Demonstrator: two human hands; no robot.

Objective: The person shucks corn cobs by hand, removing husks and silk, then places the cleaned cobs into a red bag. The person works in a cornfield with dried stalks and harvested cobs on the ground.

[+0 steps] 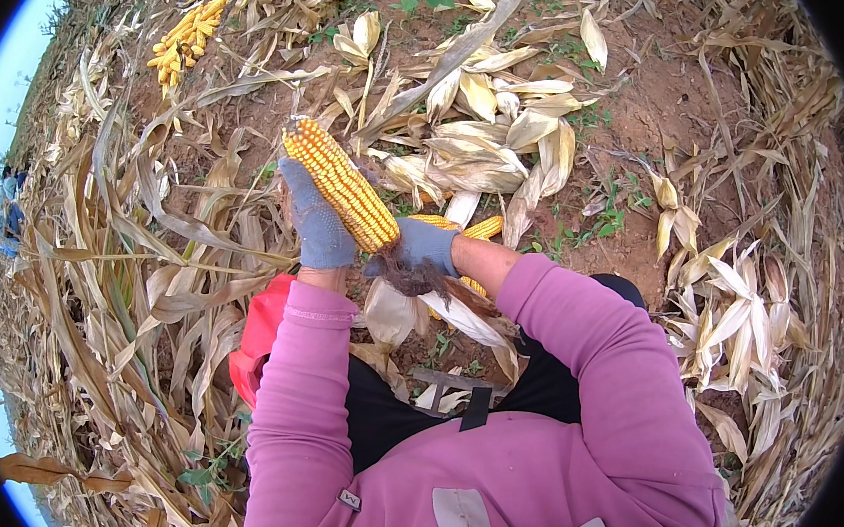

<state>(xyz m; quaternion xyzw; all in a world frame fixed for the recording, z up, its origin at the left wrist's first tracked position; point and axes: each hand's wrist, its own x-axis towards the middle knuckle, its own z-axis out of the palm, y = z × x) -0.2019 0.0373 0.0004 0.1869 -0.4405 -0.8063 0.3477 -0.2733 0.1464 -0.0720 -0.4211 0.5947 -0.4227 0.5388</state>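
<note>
A large ear of yellow corn (341, 184), its kernels bare, lies slantwise across my left hand (317, 222) in a blue-grey glove. The fingers of that hand close on the ear from behind and are partly hidden by it. At the ear's lower end, my gloved right hand (425, 248) is closed beside a tuft of dark brown silk (409, 277). Pale corn husk (466, 316) hangs below that hand, seemingly in its grip; the fingertips are hidden. More yellow corn ears (485, 228) show just beyond my right wrist, partly covered.
Loose dry husks (498, 140) litter the reddish soil ahead. A pile of husked corn (186, 42) lies at the far left. Dry stalks and leaves (129, 288) cover the left side, with more husks (739, 311) at right. Something red (260, 335) is beside my left forearm. A distant person (10, 212) is at the left edge.
</note>
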